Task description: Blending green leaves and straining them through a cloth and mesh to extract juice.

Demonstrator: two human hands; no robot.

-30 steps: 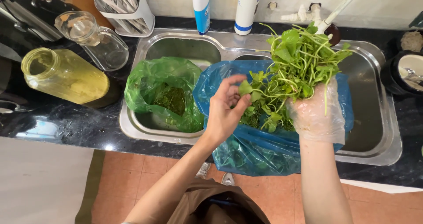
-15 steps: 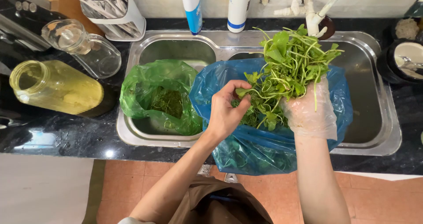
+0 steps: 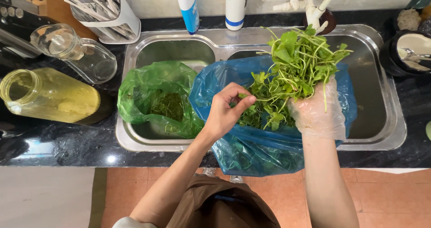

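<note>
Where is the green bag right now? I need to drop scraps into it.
In the head view, the green bag sits in the left basin of the sink, touching the blue bag on its right, with the yellowish jar lying on the counter to its left.

Bare left hand (image 3: 224,113) pinches, fingertips together; gloved right hand (image 3: 318,113) clenched, upright.

The light is bright and even, seemingly from above, so the leafy greens (image 3: 296,71) and the blue plastic bag (image 3: 265,138) show clear colours and only soft, short shadows lie inside the steel sink (image 3: 386,133). Small white glare spots sit on the black stone counter (image 3: 58,142) at about 8 o'clock, and the sink rim shines at 12 o'clock. The picture is sharp in the middle with no motion blur, while straight lines bend a little toward the edges.
</note>
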